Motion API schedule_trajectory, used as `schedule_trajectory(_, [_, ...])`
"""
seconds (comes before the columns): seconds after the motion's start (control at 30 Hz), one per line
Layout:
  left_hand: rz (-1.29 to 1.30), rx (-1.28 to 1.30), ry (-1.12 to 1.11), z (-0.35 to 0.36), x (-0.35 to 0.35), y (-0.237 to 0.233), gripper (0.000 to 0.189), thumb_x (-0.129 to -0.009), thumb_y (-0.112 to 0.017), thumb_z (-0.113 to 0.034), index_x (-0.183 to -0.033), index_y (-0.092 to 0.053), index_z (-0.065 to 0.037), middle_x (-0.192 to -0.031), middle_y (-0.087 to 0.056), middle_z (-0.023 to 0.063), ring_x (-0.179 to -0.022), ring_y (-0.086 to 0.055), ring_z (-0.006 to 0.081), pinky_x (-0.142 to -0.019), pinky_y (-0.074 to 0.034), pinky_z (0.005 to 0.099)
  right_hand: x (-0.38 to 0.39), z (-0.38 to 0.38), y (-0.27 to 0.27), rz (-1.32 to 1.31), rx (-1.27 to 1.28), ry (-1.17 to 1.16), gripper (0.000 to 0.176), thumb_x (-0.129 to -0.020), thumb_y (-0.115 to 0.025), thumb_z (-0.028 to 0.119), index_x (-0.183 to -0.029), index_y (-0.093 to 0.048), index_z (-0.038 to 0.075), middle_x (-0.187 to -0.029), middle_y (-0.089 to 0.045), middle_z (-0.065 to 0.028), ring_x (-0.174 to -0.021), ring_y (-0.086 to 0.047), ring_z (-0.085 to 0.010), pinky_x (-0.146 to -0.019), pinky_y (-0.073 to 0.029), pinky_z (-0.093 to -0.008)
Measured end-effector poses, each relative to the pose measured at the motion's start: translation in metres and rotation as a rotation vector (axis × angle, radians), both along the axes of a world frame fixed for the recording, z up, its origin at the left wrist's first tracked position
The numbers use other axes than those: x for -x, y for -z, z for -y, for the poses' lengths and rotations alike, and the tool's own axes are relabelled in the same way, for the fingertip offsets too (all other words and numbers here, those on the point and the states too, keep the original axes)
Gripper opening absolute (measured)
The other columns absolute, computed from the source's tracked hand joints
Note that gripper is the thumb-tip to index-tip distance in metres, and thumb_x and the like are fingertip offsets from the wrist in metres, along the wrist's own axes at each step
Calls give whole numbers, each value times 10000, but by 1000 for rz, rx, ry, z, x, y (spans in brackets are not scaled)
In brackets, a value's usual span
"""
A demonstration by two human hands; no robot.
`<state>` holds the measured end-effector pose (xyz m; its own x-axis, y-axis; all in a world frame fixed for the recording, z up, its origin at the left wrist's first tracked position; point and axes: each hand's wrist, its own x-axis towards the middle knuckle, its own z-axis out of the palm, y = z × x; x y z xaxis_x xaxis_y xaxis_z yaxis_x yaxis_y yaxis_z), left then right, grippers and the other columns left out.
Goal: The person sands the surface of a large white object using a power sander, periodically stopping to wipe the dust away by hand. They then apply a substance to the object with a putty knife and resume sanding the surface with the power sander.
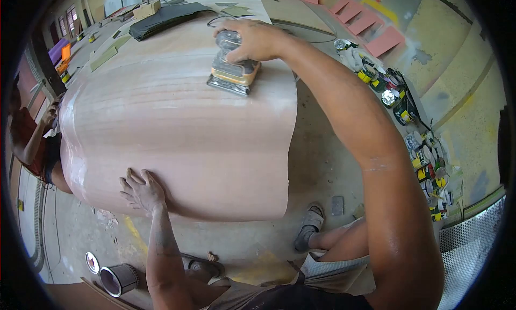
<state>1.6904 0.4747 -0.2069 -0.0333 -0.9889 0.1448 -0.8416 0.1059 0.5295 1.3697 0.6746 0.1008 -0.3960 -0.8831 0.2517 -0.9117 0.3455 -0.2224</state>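
A large curved panel [215, 143], pale pink and smooth with whitish streaks, spreads out in front of me. My right hand [250, 38] grips an orange-and-grey electric sander [235, 68] from above. The sander's flat pad rests on the upper part of the panel, near its right edge. Lower down, my left hand [142, 190] lies on the panel's near curve with its fingers spread and nothing in it. Part of the sander's grip is hidden under my right hand.
Dark sheets [166, 20] and greenish sandpaper pieces [110, 53] lie on the panel's far part. Several cans [406, 111] line the right side. An open can [118, 279] stands on the floor at lower left. Another person [35, 138] is at the panel's left end.
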Motion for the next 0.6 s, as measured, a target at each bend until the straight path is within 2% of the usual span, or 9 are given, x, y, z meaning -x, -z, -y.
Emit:
schedule_trajectory(0.17, [7,-2,13,-2,0,0,627,-1048,-517,-569,-1612,-414,-315,-1762,-233,55,-1613,-163,446,-1227,-214,705,21,-79,-2,-45,-35,28,643,-776,-837,326,-1363,-617,185,-1210,-703,-130,-1080,-677,-285,-948,-541,-411])
schedule_trajectory(0.33, [-12,-20,11,-8,0,-12,624,-1050,-527,-549,-1612,-418,-302,-1757,-253,76,-1611,-180,448,-1249,-187,676,26,-132,-10,84,-9,181,667,-767,-848,303,-1383,-612,198,-1204,-701,-110,-1085,-665,-257,-938,-525,-384])
schedule_trajectory(0.4, [-3,-21,9,-10,1,-13,627,-1050,-528,-542,-1616,-411,-296,-1759,-246,80,-1612,-175,450,-1253,-185,675,25,-128,-11,113,-27,272,685,-760,-854,289,-1395,-609,205,-1201,-704,-95,-1074,-664,-246,-935,-526,-379])
schedule_trajectory(0.5, [-8,-15,1,-9,1,-11,628,-1049,-532,-533,-1614,-409,-289,-1758,-245,86,-1611,-174,452,-1255,-178,679,27,-97,-9,39,-28,172,676,-768,-849,294,-1394,-613,202,-1192,-708,-91,-1056,-671,-245,-932,-531,-381])
schedule_trajectory(0.6, [-6,-9,2,-6,1,-8,627,-1046,-543,-539,-1610,-417,-296,-1757,-248,76,-1611,-171,453,-1246,-176,699,29,-49,-2,76,3,44,666,-775,-844,303,-1394,-617,209,-1198,-712,-99,-1059,-674,-253,-935,-536,-385])
